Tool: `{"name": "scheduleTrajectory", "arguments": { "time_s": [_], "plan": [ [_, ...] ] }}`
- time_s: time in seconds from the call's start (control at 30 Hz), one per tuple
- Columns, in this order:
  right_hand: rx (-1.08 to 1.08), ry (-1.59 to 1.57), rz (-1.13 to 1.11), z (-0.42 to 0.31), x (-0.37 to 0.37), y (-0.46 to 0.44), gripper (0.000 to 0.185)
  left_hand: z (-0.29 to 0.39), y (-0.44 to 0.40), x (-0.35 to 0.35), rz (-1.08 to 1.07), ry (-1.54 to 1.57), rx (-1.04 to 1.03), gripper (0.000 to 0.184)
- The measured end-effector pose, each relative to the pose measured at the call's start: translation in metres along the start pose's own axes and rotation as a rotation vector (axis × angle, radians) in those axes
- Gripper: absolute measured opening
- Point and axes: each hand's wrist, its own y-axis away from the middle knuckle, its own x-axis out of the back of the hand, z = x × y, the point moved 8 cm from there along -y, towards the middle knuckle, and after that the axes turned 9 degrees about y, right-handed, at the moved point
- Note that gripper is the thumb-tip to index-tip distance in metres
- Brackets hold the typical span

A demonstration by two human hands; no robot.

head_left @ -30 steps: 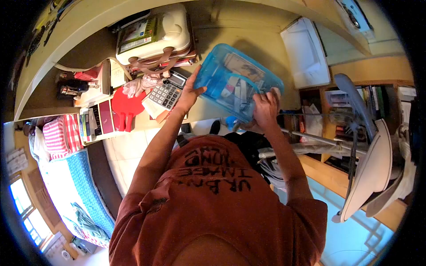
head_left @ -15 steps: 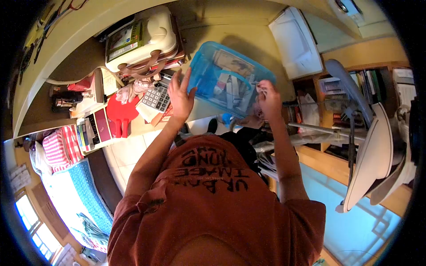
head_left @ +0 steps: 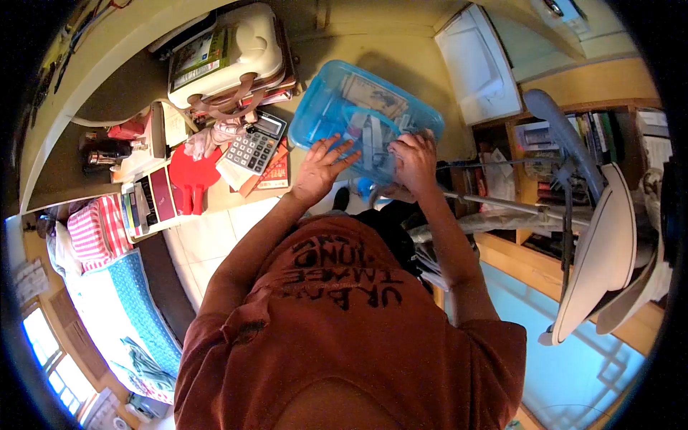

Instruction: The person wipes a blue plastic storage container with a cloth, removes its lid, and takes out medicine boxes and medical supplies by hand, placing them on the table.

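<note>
Left hand (head_left: 321, 173) has shifted since the earlier frame, from the left end of the blue see-through box (head_left: 314, 107) to its near long side; right hand (head_left: 414, 159) has come slightly inward. Left fingers spread, lying over the near edge, not closed round anything; firm contact unclear. Right fingers curled at the near right part; cannot tell whether they grip. Box directly ahead of the wearer, at the desk (head_left: 423, 44), pale flat items showing through the plastic. Just left of it: calculator (head_left: 254, 149), resting over red papers (head_left: 274, 174). Further left, red paddles (head_left: 195, 175). Behind these, white case (head_left: 261, 54) with brown handles. Off right: white panel (head_left: 479, 68), upright books (head_left: 593, 140) on shelving.
</note>
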Motion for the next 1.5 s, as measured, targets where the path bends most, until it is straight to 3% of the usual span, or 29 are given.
{"name": "scheduleTrajectory", "arguments": {
  "time_s": [0.1,0.27,0.33,0.37,0.43,0.47,0.5,0.57,0.63,0.7,0.77,0.83,0.93,1.03,1.13,1.27,1.33,1.5],
  "plan": [
    [-0.107,-0.106,0.048,0.025,0.006,0.001,0.019,0.000,0.001,-0.001,-0.013,0.010,0.014,0.056],
    [-0.040,0.047,0.040,0.006,0.008,-0.003,0.024,0.003,-0.001,0.001,0.017,0.021,0.037,0.059],
    [-0.092,-0.335,-0.032,0.016,-0.010,-0.002,0.025,0.005,0.003,0.000,0.002,0.032,0.051,0.059],
    [-0.090,-0.336,-0.030,0.025,-0.013,-0.003,0.025,0.004,0.002,0.000,0.007,0.024,0.056,0.059],
    [-0.437,-0.857,-0.185,0.068,-0.033,0.012,0.027,0.005,0.002,-0.001,0.013,0.025,0.059,0.059],
    [-0.447,-0.693,-0.032,0.086,-0.016,0.015,0.030,0.005,0.002,-0.001,0.015,0.021,0.061,0.059],
    [-0.443,-0.691,-0.031,0.080,-0.003,0.012,0.030,0.004,0.002,0.000,0.017,0.014,0.062,0.058],
    [-0.706,-0.587,0.138,0.081,0.033,0.017,0.027,0.004,0.002,-0.001,0.018,0.009,0.068,0.058],
    [-0.623,-0.622,0.233,0.082,0.019,0.024,0.025,0.005,0.001,-0.001,0.021,0.005,0.072,0.058],
    [-0.325,-0.403,0.058,0.060,0.009,0.015,0.024,0.005,0.001,0.002,0.027,0.024,0.082,0.061],
    [-0.295,-0.413,0.090,0.057,0.000,0.011,0.024,0.007,0.001,0.004,0.020,0.014,0.086,0.061],
    [-0.177,-0.219,0.013,0.041,-0.001,0.002,0.022,0.007,0.001,0.004,0.014,0.008,0.087,0.061],
    [-0.075,-0.066,0.074,0.030,0.002,-0.001,0.018,0.008,0.002,0.003,0.025,0.011,0.080,0.061],
    [-0.019,-0.107,0.006,0.027,0.001,-0.004,0.014,0.007,0.001,0.005,0.031,0.013,0.083,0.060],
    [-0.058,-0.317,0.088,0.037,0.001,-0.004,0.011,0.007,0.001,0.006,0.025,0.029,0.089,0.060],
    [-0.164,-0.254,-0.024,0.037,-0.004,-0.006,0.010,0.015,-0.006,0.019,0.044,0.070,0.086,0.053],
    [-0.375,-0.368,0.074,0.045,-0.004,-0.001,0.009,0.015,-0.012,0.021,0.063,0.129,0.096,0.050],
    [-0.366,-0.260,0.006,0.053,-0.016,0.001,0.011,-0.003,-0.045,0.024,0.136,0.192,0.104,0.045]
  ]
}}
